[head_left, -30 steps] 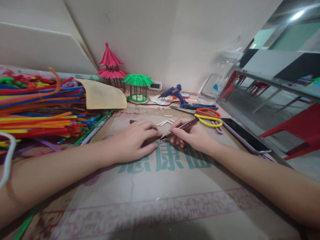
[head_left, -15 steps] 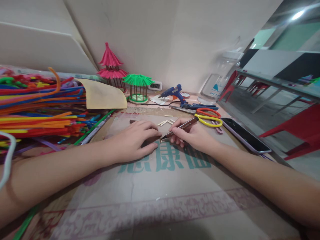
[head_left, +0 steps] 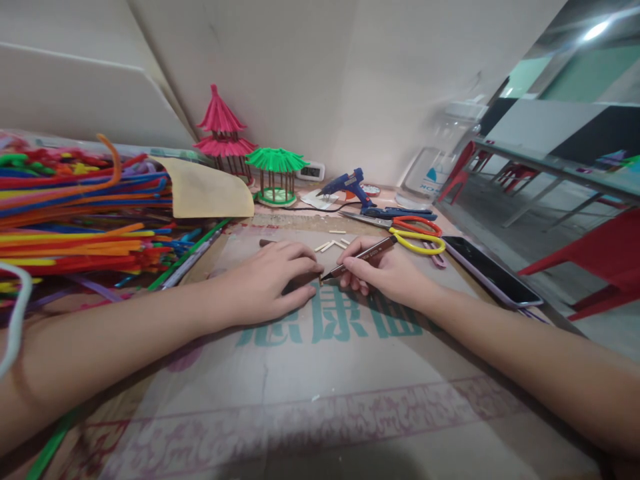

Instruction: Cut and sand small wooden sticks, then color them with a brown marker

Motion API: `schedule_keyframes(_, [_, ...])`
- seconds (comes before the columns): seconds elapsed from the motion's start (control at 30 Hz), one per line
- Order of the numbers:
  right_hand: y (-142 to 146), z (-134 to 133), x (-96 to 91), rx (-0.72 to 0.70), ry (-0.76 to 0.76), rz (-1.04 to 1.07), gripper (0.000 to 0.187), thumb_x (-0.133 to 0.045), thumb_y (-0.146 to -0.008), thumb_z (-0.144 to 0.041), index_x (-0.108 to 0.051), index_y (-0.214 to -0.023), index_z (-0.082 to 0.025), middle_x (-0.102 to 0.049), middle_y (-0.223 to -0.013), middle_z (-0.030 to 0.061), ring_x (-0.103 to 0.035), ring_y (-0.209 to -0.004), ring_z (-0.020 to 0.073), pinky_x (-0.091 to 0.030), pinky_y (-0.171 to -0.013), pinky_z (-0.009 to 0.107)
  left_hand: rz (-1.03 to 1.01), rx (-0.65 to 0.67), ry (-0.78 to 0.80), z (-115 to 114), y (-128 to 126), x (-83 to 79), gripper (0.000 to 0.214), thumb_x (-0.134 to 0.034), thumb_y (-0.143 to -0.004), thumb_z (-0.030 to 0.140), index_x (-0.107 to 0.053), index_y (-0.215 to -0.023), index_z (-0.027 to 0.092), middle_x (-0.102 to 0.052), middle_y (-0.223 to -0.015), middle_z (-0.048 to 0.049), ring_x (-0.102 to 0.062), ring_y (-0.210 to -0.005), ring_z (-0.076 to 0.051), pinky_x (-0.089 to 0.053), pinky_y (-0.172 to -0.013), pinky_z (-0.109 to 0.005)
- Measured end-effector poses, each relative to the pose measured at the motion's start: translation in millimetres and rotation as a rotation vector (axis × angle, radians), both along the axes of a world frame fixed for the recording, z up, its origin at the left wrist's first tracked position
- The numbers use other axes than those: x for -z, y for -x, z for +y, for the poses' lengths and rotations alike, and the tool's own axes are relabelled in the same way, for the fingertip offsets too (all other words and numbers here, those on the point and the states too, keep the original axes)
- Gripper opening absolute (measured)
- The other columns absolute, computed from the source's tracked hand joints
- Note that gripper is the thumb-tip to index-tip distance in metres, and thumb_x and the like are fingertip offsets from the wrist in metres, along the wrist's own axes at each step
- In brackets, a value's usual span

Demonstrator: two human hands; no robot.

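My right hand grips a brown marker pen, its tip pointing left and touching a small pale stick right beside my left fingertips. My left hand lies palm down on the cardboard sheet, fingers curled and pressed on that small stick, which is mostly hidden under them. A few short pale sticks lie loose just beyond both hands.
A heap of coloured pipe cleaners fills the left. At the back stand a pink pagoda model, a green pavilion model and a blue glue gun. Orange-yellow scissors and a phone lie to the right.
The pen tip has crept slightly left toward my left fingertips; otherwise nothing has moved.
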State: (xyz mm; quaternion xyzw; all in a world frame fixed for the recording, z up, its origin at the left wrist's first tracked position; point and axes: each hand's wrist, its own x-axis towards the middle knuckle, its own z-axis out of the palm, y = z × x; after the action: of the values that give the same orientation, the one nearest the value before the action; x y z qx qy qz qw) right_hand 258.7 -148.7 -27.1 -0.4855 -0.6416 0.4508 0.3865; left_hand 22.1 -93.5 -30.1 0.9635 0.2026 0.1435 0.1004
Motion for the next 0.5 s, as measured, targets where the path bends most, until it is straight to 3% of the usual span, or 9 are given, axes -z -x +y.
schedule_keyframes(0.5, [-1.0,0.0,1.0,-0.033,-0.015,-0.013,0.026,-0.067,-0.088,-0.044,-0.058,-0.086,-0.019,-0.068,-0.064,0.0004,-0.057,-0.050,0.0101,-0.049,-0.046,0.022,0.001,-0.006,-0.003,-0.1,0.1,-0.4,0.030,-0.049,-0.098,0.037,-0.066,-0.117,0.019,-0.062,-0.123,-0.0096,-0.058,-0.115,-0.026,-0.044,-0.102,-0.044])
